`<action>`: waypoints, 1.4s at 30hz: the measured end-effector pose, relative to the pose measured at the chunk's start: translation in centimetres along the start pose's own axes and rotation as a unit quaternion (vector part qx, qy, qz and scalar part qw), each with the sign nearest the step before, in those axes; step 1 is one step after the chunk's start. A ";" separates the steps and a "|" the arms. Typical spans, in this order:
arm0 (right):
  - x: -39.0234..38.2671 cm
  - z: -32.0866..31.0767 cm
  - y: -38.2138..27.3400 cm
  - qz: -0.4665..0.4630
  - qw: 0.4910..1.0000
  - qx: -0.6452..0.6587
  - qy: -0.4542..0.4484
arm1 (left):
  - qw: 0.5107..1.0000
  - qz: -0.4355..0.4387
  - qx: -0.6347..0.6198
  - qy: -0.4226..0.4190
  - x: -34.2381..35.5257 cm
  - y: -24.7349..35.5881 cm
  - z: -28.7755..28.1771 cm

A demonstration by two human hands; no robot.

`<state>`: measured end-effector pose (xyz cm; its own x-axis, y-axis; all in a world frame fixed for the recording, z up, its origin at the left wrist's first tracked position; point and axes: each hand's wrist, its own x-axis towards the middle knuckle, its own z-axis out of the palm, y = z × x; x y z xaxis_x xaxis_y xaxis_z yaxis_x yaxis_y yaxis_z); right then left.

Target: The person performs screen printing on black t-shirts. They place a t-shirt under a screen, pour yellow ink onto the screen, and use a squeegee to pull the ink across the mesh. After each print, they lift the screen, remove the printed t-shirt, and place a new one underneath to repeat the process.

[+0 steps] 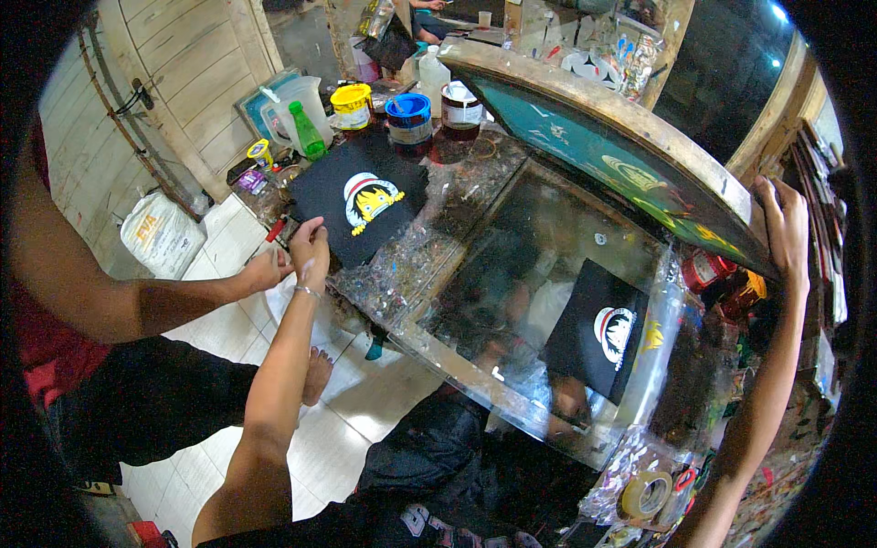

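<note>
My left hand (309,251) is closed at the near left edge of a black fabric piece (315,187), which lies on the paint-spattered bench with a cartoon face in a straw hat printed on it. My right hand (784,224) grips the right end of a tilted wooden screen-printing frame (722,178), raised above the glass plate (484,283). On that glass lies a second black fabric piece (580,324), its hatted face mostly white. Just left of my left hand is another person's hand (263,272), its fingers curled.
Behind the first fabric stand a green bottle (307,135), a yellow paint tub (351,107), a blue one (408,119) and a white-topped one (461,105). Tape rolls (645,494) lie at the near right. A white sack (163,236) sits on the floor by the door.
</note>
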<state>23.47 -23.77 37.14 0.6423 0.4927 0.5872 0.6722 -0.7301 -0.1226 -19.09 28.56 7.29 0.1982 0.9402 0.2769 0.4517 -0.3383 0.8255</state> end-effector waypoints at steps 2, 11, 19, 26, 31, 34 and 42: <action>-0.1 -0.2 -0.4 -0.042 0.999 0.025 0.010 | 0.985 0.119 0.103 0.075 -2.2 0.5 0.7; -0.4 -0.9 -2.1 -0.085 0.995 -0.022 0.052 | 0.801 0.406 -0.009 -0.441 -23.2 14.2 15.6; -1.1 -2.8 -2.8 -0.035 0.999 0.034 0.008 | 0.681 0.521 0.074 -0.509 -24.0 15.0 22.9; 0.5 -3.1 -2.1 -0.020 0.999 0.024 -0.020 | 0.674 0.535 0.073 -0.504 -23.2 13.5 23.3; 0.6 -3.5 -1.9 -0.022 0.998 0.041 -0.032 | 0.675 0.537 0.069 -0.501 -23.1 13.2 23.4; 1.0 -3.1 -1.8 -0.011 0.999 0.028 -0.022 | 0.676 0.535 0.069 -0.502 -23.1 13.2 23.4; 1.3 -2.7 -1.6 -0.014 0.999 0.029 -0.005 | 0.674 0.536 0.071 -0.503 -23.1 13.6 23.1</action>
<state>22.27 -23.24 40.23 0.6259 0.5181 0.5830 0.7107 -0.6867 -0.1527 2.60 1.38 0.78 0.9342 -0.3263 0.1444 -0.3566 -0.8695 0.3418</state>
